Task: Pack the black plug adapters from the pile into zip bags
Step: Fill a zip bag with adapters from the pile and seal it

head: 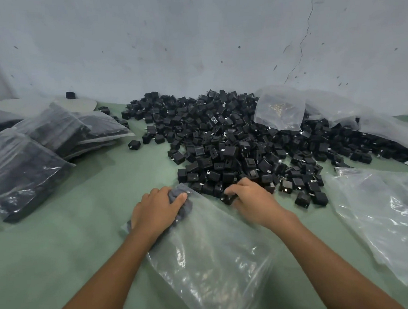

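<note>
A big pile of black plug adapters covers the middle and right of the green table, against the wall. A clear zip bag lies in front of me, its mouth toward the pile. My left hand grips the bag's mouth at its left corner, where a few adapters show dark through the plastic. At the pile's near edge my right hand curls its fingers round a black adapter, just right of the bag's mouth.
Several filled zip bags of adapters are stacked at the left. Empty clear bags lie at the right front, and more plastic bags rest on the pile's back right. The green table top is bare between me and the filled bags.
</note>
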A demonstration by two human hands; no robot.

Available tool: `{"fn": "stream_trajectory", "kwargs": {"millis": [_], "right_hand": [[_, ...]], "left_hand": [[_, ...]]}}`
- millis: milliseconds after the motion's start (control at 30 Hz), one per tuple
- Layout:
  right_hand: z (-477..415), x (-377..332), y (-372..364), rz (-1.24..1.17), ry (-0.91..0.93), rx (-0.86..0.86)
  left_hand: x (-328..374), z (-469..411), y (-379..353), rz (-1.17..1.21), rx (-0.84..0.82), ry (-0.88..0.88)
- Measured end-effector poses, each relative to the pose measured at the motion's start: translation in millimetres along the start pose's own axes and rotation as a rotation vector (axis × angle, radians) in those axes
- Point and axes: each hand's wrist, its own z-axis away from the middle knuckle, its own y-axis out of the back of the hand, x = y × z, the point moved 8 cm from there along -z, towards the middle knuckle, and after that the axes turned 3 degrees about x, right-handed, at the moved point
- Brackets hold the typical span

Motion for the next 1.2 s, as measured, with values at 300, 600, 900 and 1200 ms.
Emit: {"fn": "stream_trajectory", "kwargs": {"millis": [300,600,900,1200], "right_hand": [[-8.2,2.8,-14.8,0.048,0.02,0.058],[60.3,50.0,20.6,-0.626,-0.358,0.315],[205.1,77.4,-3.7,-1.515,-0.703,0.255],[185.5,-26.9,-63.8,-1.719,-0.619,-0.012]], "left_hand": [[-1.3,-0.7,0.6,-0.003,0.014,-0.006],[0.1,-0.3,2.9,-0.015,0.008,-0.006],[0.4,-0.8,2.0,-0.023,-0.005,-0.003],[0.6,0.8,1.5,-0.02,-0.024,0.011]]}}
